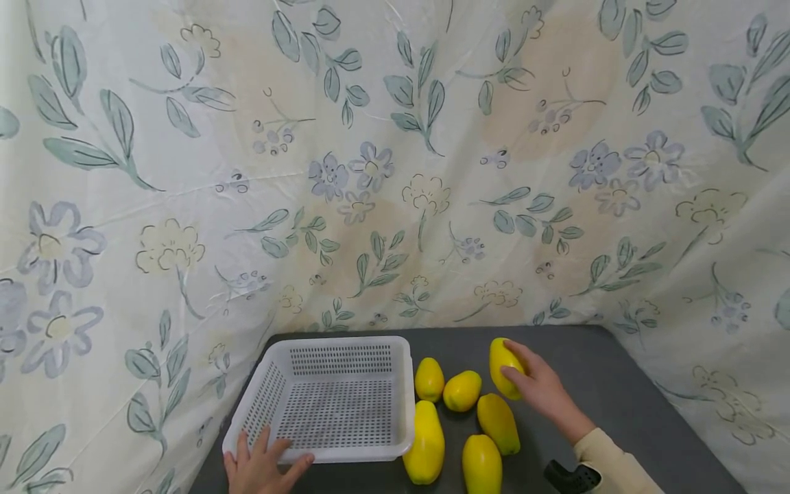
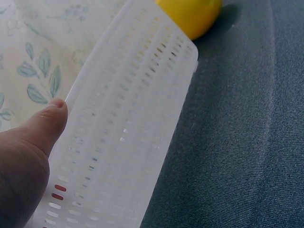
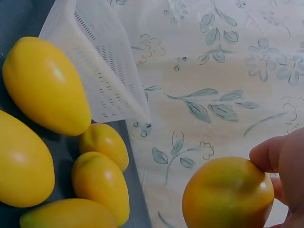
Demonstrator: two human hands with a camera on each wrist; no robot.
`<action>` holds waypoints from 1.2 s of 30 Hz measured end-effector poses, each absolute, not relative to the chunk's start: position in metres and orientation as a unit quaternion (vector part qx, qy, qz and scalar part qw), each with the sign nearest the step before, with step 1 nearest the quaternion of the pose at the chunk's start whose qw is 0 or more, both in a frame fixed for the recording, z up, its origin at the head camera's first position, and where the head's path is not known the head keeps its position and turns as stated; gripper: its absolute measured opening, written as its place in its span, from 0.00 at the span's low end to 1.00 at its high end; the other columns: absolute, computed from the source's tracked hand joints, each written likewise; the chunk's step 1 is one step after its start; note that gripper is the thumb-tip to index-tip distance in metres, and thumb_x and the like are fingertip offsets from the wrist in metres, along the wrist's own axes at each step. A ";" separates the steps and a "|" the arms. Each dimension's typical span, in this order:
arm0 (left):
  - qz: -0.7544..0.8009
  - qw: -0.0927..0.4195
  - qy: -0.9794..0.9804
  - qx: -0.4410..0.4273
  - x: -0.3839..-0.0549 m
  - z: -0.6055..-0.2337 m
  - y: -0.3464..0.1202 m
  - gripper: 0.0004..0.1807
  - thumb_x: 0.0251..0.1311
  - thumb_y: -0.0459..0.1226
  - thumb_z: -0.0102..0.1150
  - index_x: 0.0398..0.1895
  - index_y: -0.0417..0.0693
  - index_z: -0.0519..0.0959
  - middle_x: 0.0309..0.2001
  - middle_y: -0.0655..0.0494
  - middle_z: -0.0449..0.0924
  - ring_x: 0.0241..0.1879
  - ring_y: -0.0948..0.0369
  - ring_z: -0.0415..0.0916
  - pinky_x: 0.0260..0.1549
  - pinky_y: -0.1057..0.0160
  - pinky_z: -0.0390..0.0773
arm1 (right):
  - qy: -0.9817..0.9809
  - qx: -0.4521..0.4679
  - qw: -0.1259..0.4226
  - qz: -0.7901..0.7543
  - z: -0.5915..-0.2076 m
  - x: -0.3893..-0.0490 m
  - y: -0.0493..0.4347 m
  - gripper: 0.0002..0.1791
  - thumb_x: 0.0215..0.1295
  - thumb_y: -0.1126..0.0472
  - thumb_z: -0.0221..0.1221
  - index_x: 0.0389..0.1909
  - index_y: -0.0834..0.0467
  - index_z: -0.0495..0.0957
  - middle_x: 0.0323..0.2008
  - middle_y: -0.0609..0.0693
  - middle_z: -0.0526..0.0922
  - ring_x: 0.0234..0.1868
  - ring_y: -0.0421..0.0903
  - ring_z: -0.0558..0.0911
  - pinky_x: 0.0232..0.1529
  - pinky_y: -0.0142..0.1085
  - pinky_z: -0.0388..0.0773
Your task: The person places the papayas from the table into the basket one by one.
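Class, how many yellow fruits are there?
6: one fruit in the right hand; two fruits right of the basket, toward its far end; a long fruit by its near right corner; two more right of that.

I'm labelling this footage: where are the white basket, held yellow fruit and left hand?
White basket point(image 1: 342, 412), head view, on its perforated floor.
Held yellow fruit point(image 3: 225, 195), right wrist view, on its visible side.
Left hand point(image 1: 259, 471), head view, on its back.

there are six yellow fruits, one white perforated plastic basket, one left hand, one right hand, one cream sleeve, one black wrist strap, one dark grey tabletop and one floral-printed cloth backdrop.
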State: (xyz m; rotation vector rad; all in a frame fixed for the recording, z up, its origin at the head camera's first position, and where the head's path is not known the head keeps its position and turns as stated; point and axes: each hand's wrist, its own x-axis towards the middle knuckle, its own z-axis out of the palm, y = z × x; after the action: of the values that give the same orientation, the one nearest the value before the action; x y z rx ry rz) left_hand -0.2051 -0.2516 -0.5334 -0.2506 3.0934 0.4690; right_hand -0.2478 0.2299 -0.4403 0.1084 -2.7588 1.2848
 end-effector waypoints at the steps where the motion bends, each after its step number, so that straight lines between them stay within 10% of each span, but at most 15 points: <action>1: 0.149 0.002 0.986 -0.079 -0.205 -0.533 -0.252 0.46 0.46 0.79 0.56 0.49 0.52 0.85 0.69 0.29 0.67 0.72 0.19 0.45 0.64 0.16 0.43 | -0.905 0.035 0.049 0.422 -0.440 -0.248 0.229 0.32 0.76 0.58 0.56 0.76 0.62 0.60 0.67 0.70 0.70 0.50 0.55 0.80 0.40 0.40 0.81; 15: 0.137 0.008 0.987 -0.080 -0.205 -0.533 -0.253 0.46 0.46 0.80 0.55 0.49 0.52 0.84 0.69 0.27 0.67 0.72 0.18 0.44 0.65 0.16 0.43 | -0.870 0.066 0.035 0.487 -0.453 -0.260 0.161 0.30 0.76 0.57 0.57 0.75 0.56 0.64 0.74 0.61 0.67 0.68 0.60 0.75 0.64 0.55 0.77; 22: 0.137 0.003 0.987 -0.081 -0.205 -0.533 -0.251 0.46 0.47 0.79 0.54 0.50 0.52 0.84 0.69 0.29 0.68 0.72 0.19 0.45 0.65 0.16 0.43 | -0.855 0.131 -0.008 0.502 -0.454 -0.262 0.099 0.30 0.72 0.56 0.59 0.73 0.56 0.68 0.68 0.60 0.73 0.52 0.50 0.79 0.55 0.50 0.83; 36: 0.121 -0.008 0.990 -0.077 -0.201 -0.529 -0.245 0.43 0.53 0.75 0.55 0.52 0.49 0.82 0.68 0.30 0.69 0.73 0.20 0.47 0.65 0.17 0.46 | -0.833 0.199 -0.097 0.506 -0.467 -0.259 0.049 0.29 0.74 0.55 0.59 0.72 0.57 0.69 0.70 0.56 0.72 0.61 0.52 0.75 0.63 0.55 0.77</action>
State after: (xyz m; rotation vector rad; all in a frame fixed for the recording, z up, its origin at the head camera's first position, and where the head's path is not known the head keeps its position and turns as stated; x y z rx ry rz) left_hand -0.2006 -0.2451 -0.5292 -0.2430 3.1259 0.3821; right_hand -0.2589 0.0494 -0.4668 0.6678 -2.7937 1.6981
